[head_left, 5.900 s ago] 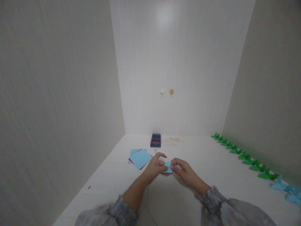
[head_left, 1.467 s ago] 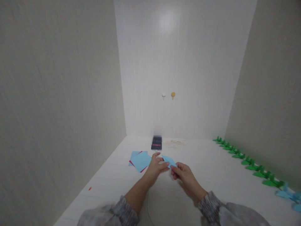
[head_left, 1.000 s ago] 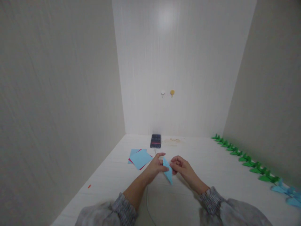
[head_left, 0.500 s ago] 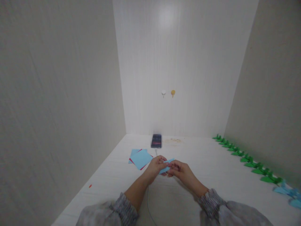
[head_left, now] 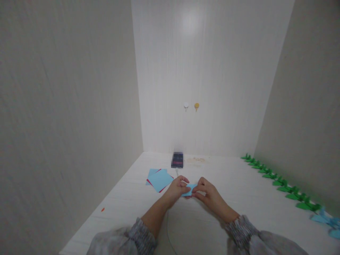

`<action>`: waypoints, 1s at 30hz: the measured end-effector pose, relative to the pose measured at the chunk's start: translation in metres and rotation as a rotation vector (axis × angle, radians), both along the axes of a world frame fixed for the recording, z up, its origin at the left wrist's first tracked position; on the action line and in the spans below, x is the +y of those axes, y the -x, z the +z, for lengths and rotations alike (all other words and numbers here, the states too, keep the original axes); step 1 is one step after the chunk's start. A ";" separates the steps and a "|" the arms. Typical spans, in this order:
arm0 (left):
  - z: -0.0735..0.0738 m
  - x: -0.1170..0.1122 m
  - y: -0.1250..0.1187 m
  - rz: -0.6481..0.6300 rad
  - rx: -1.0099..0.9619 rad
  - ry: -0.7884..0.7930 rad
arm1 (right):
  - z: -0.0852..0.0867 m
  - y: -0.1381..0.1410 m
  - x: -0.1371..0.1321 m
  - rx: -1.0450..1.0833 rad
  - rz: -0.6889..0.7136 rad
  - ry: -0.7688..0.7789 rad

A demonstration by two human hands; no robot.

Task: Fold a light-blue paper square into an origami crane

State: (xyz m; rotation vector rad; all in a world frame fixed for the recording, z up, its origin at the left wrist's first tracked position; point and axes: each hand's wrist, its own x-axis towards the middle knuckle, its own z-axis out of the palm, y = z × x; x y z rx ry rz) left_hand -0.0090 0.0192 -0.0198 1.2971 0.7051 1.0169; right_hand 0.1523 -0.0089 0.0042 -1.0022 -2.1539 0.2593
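A small folded piece of light blue paper (head_left: 190,189) is held low over the white table (head_left: 239,198), pinched from both sides. My left hand (head_left: 177,188) grips its left end with curled fingers. My right hand (head_left: 206,191) grips its right end, thumb and fingers pressed together. The two hands almost touch. Most of the paper is hidden between the fingers.
A loose stack of light blue and red paper sheets (head_left: 158,178) lies left of the hands. A dark phone (head_left: 177,160) stands at the back wall. Green folded paper shapes (head_left: 276,183) line the right wall, with blue ones (head_left: 326,222) nearer. A thin cable (head_left: 168,226) runs toward me.
The blue paper, earlier opened out and turned upright between the hands, is now folded flat and pinched low between both hands. The hands have come closer together.
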 end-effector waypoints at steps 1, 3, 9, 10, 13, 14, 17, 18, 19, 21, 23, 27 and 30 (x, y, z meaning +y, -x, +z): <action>-0.001 0.000 0.000 -0.009 -0.001 -0.009 | 0.001 0.000 0.000 -0.013 -0.011 -0.024; -0.001 0.000 0.001 -0.024 -0.001 -0.023 | 0.002 0.001 0.000 -0.048 -0.034 -0.070; 0.003 -0.003 0.000 -0.032 0.007 -0.011 | -0.006 0.000 0.008 -0.017 0.011 -0.032; 0.005 -0.004 0.000 -0.033 0.007 -0.005 | -0.007 -0.001 0.008 0.006 0.030 -0.009; 0.008 -0.006 0.000 -0.032 0.013 0.009 | -0.009 -0.002 0.008 0.087 0.087 0.059; 0.008 -0.006 0.000 -0.026 0.018 0.011 | -0.009 -0.002 0.008 0.116 0.104 0.085; 0.006 -0.005 0.001 0.011 0.046 0.011 | -0.010 -0.001 0.006 0.190 0.141 0.165; 0.005 -0.004 0.001 0.023 0.058 0.010 | -0.010 -0.001 0.006 0.206 0.148 0.187; 0.004 -0.004 0.001 0.031 0.069 0.010 | -0.010 -0.001 0.006 0.218 0.153 0.204; 0.003 -0.003 0.000 0.038 0.084 0.011 | -0.010 -0.001 0.006 0.231 0.165 0.227; 0.003 -0.003 -0.001 0.032 0.085 0.009 | -0.010 0.000 0.006 0.244 0.168 0.237; 0.005 -0.004 -0.001 0.031 0.061 -0.007 | -0.007 0.000 0.003 0.228 0.139 0.261; 0.004 -0.003 -0.001 0.039 0.074 -0.012 | -0.007 0.000 0.003 0.211 0.124 0.283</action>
